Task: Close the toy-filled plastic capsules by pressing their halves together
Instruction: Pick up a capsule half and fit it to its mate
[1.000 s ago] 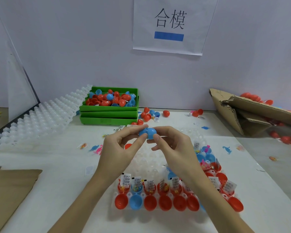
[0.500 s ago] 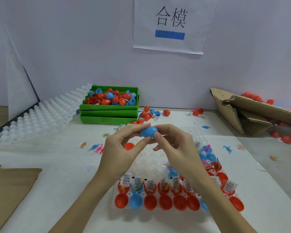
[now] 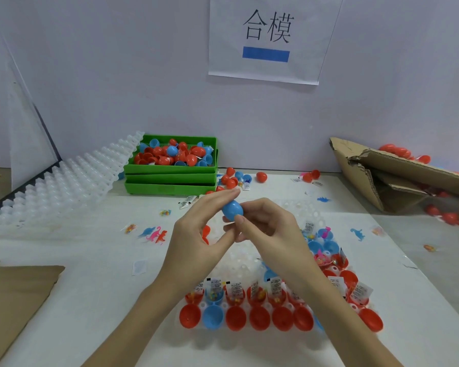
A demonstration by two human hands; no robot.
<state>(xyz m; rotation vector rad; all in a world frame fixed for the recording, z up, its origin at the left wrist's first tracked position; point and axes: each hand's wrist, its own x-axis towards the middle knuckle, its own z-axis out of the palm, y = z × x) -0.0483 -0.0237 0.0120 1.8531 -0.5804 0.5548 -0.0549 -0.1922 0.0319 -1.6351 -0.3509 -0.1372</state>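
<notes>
Since a second ago the blue capsule [image 3: 232, 210] has tipped from lying sideways to standing nearly on end at centre frame, and I see it pinched between the fingers [image 3: 239, 220] of my right hand [image 3: 265, 229] while the left hand [image 3: 196, 234] rests its fingertips on the upper end. It looks whole to me, so I judge this one pressed shut or nearly so. Next I expect a last squeeze, then setting it aside and reaching down to the white tray [image 3: 247, 263] on the desk [image 3: 90, 260], lower centre, for another of the filled open halves [image 3: 257, 296].
</notes>
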